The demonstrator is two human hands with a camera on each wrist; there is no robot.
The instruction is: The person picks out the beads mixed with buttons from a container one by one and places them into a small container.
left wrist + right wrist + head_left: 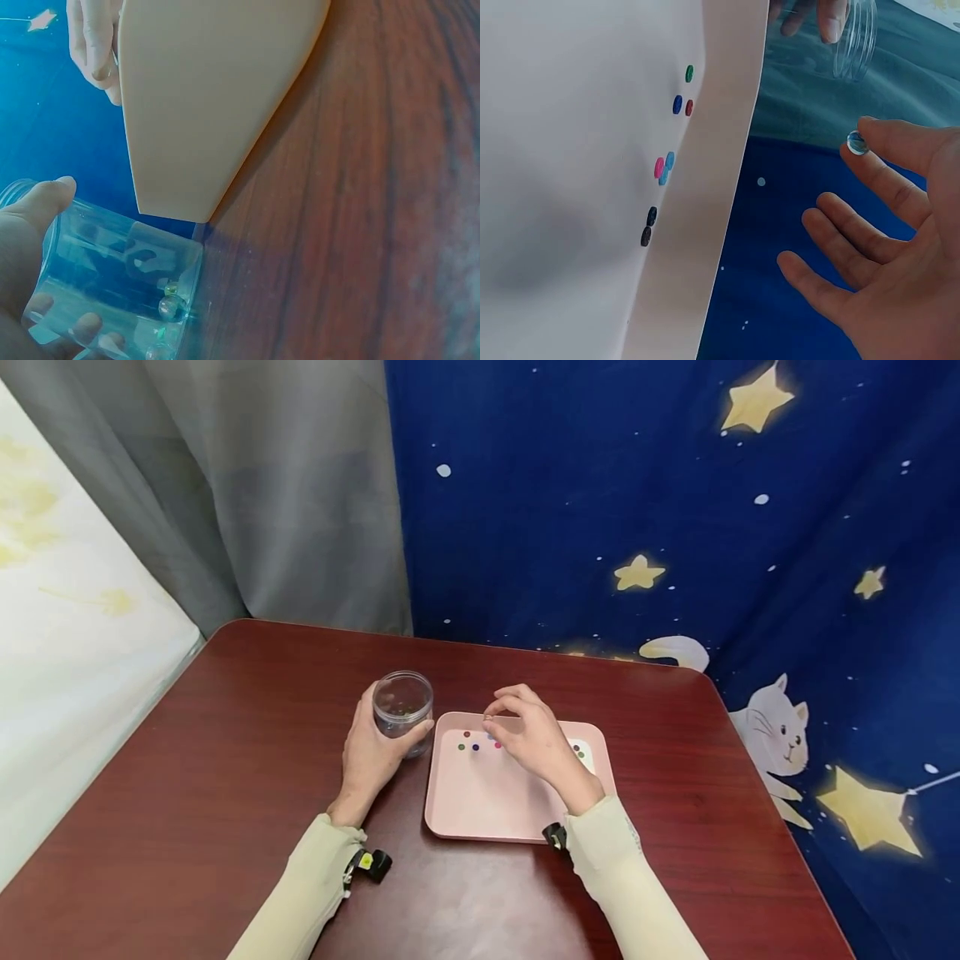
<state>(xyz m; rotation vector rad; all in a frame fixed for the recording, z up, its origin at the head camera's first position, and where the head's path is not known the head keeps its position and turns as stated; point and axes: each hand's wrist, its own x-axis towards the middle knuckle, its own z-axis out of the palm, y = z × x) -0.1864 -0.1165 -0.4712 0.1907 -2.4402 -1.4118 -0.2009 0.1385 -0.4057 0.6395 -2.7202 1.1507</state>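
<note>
My left hand (371,752) grips a clear round jar (406,700), thumb on the near side and fingers around the far side. In the left wrist view a few glass marbles (172,307) lie at the bottom of the jar. My right hand (536,739) is over the far part of a pink tray (495,806). Between its thumb and index finger it pinches a clear glass marble (857,142); the other fingers are spread. Several small coloured button-like discs lie along the tray's far side, among them a green disc (689,73) and a pink disc (659,167).
The tray and jar are on a dark red wooden table (247,777), the jar just left of the tray. Behind the table hang a grey curtain (315,510) and a blue star-patterned curtain (540,510). More discs (580,752) lie at the tray's far right.
</note>
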